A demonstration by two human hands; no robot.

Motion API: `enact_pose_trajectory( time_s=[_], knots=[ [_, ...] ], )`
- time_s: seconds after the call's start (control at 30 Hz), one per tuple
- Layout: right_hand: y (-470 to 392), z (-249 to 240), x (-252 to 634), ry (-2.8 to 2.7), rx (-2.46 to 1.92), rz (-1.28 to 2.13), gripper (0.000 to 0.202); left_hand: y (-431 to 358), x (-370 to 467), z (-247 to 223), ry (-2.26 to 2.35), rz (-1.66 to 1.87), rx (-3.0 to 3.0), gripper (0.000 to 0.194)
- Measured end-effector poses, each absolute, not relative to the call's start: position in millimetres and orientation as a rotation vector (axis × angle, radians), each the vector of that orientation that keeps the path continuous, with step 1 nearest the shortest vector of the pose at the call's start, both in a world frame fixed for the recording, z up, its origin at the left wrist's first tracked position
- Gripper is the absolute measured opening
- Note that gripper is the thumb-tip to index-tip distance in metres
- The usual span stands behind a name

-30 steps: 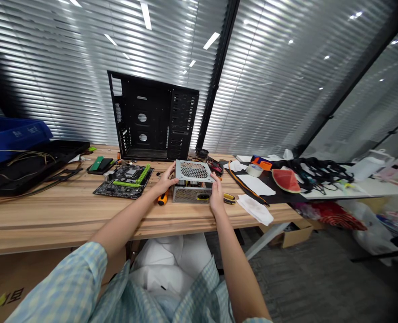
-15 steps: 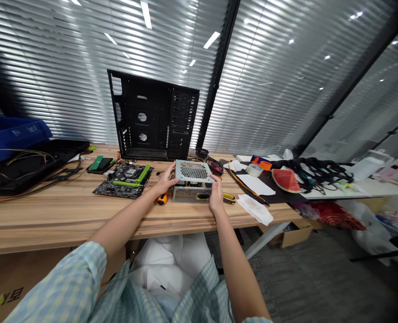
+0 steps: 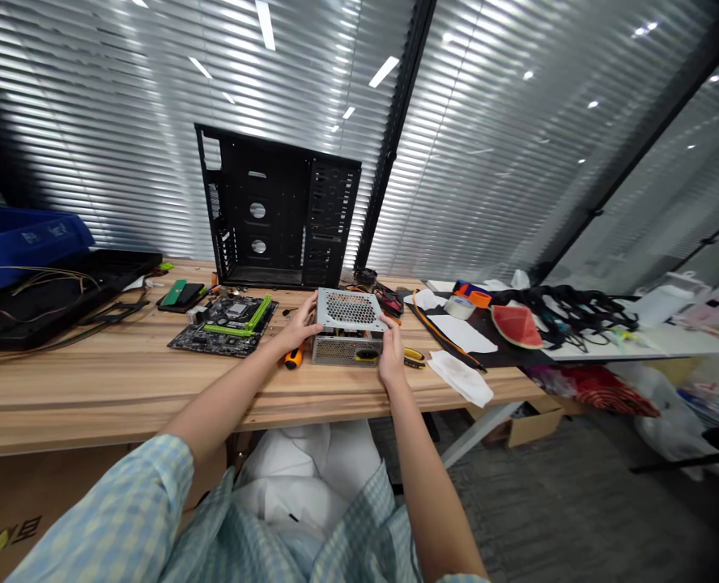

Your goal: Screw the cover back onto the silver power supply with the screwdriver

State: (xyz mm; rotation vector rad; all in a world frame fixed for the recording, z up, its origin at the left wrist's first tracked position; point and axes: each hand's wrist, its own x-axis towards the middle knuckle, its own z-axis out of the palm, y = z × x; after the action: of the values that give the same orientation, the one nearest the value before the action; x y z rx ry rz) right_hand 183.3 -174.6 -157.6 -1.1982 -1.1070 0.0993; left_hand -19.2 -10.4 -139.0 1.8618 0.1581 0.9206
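A metal power supply unit (image 3: 341, 351) stands on the wooden table in front of me, its mains socket facing me. Its perforated top cover (image 3: 350, 309) sits over the body, with a narrow dark gap showing between the two at the front. My left hand (image 3: 302, 325) grips the cover's left side, thumb at the front corner. On the right side, my right hand (image 3: 391, 348) holds the cover, its thumb on the near corner; the other fingers are partly hidden. An orange-handled screwdriver (image 3: 294, 358) lies just below my left hand.
Left of the unit lies a motherboard (image 3: 229, 328). A black computer case (image 3: 274, 210) stands behind. Yellow-handled pliers (image 3: 414, 356), white paper (image 3: 460, 377) and a watermelon slice (image 3: 516, 325) are to the right. A blue bin (image 3: 31, 243) and black panel (image 3: 122, 265) occupy the far left.
Both hands keep their hold on the cover. The gap at the unit's front looks slightly narrower; otherwise hardly anything has moved.
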Motion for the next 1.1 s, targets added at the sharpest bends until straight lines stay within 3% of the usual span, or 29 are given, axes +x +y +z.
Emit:
enact_pose_trajectory(
  time_s=[0.4,0.83,1.1],
  knots=[
    [-170.7,-161.5,186.1,-1.08,-1.189,0.136,0.048,-9.4,-22.2,-139.8,0.157,0.901,1.979,0.118],
    [-174.0,-158.9,179.6,-1.128,-1.277,0.23,0.073,-13.8,-21.6,-137.6,0.152,0.892,1.937,0.121],
    [-170.2,-163.7,182.8,-1.119,-1.281,0.233,0.076,-15.5,-22.3,-135.4,0.163,0.865,1.93,0.123]
  ],
)
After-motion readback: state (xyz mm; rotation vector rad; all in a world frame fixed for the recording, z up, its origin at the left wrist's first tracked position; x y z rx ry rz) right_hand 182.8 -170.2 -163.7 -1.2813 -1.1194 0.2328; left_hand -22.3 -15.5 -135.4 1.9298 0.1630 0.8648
